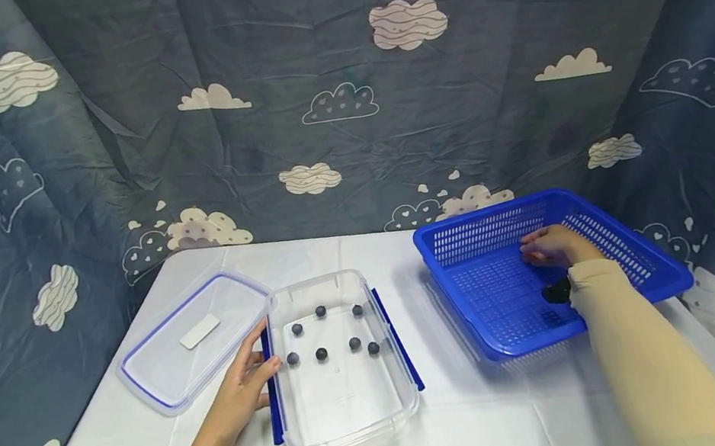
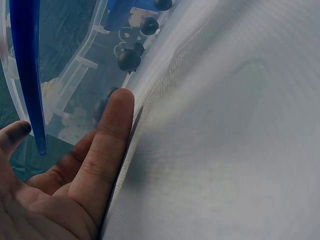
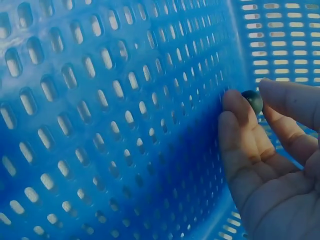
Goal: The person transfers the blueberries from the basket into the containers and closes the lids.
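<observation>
In the head view my right hand [image 1: 558, 247] is inside the blue plastic basket [image 1: 478, 290]. The right wrist view shows its thumb and fingertips pinching a blueberry [image 3: 253, 101], close to the basket's perforated floor. My left hand [image 1: 239, 387] is at the left side of a clear plastic container [image 1: 354, 435], its thumb at the rim by the blue side latch [image 1: 274, 405]. In the left wrist view the fingers [image 2: 102, 155] reach out fairly straight beside the container wall. Several blueberries [image 1: 322, 354] lie spread over the container's floor, mostly toward its far half.
A clear lid [image 1: 164, 367] with a blue seal lies on the white table [image 1: 486, 435] left of the container, with a small white rectangle [image 1: 199, 331] on it. A second blue latch [image 1: 399, 340] hangs from the container's right side. Behind stands a dark cloud-patterned curtain [image 1: 274, 35].
</observation>
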A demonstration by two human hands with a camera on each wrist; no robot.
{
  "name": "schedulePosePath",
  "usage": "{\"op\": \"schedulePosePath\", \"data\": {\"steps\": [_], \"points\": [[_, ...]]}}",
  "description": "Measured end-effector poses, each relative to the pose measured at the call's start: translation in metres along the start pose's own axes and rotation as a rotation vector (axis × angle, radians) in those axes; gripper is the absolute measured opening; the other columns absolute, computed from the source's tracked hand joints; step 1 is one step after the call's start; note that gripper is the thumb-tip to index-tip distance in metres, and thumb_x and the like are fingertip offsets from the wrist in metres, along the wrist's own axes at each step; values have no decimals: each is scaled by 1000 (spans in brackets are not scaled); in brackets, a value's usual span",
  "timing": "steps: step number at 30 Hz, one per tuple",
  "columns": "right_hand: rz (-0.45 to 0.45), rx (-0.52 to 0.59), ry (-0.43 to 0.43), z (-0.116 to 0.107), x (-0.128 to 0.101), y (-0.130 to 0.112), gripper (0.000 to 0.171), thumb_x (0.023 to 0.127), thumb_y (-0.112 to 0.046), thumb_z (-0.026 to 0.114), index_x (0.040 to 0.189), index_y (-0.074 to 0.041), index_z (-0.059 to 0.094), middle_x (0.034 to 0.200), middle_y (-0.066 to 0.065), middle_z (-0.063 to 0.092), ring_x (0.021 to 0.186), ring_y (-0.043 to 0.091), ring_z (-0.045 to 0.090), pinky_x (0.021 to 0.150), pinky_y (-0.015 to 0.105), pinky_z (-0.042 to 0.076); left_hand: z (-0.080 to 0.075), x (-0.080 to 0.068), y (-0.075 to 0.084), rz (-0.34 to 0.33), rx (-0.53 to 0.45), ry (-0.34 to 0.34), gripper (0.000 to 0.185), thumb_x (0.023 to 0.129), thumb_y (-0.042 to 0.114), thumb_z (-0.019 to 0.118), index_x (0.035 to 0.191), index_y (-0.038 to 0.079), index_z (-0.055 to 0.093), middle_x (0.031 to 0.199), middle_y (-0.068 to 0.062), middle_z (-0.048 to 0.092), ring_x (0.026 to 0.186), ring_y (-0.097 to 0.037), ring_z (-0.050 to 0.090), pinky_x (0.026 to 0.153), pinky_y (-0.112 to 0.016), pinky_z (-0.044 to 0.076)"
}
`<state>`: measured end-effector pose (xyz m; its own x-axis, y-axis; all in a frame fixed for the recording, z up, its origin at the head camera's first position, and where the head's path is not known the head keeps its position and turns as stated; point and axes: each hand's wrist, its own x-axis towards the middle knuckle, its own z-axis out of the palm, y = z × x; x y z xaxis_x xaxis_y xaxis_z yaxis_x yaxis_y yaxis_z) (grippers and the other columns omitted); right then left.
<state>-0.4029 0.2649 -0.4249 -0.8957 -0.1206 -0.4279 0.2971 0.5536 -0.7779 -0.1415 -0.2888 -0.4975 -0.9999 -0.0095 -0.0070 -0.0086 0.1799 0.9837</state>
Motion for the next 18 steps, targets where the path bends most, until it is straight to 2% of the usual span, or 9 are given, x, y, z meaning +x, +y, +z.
{"op": "schedulePosePath", "data": {"steps": [5,12,18], "points": [[-36,-56,-11,-3,2,1,34,111,-7,53,138,15,51,91,-1,68,85,10,65,81,23,62,0,1,0,-1,-6,-8,72,110,23,60,172,34,25,138,-31,51,106,-26,64,76,-36,66],[-66,-97,-15,-3,1,-5,29,113,-12,54,134,7,56,99,1,66,94,15,62,85,25,60,0,1,1,0,1,-5,72,110,24,61,171,34,25,137,-31,53,104,-25,64,76,-36,66],[-123,-107,-33,-3,-3,-7,31,113,-11,54,135,11,55,97,-2,66,91,13,62,85,26,61,0,2,0,6,10,-8,71,110,23,60,172,32,25,137,-32,53,105,-26,65,76,-36,66]]}}
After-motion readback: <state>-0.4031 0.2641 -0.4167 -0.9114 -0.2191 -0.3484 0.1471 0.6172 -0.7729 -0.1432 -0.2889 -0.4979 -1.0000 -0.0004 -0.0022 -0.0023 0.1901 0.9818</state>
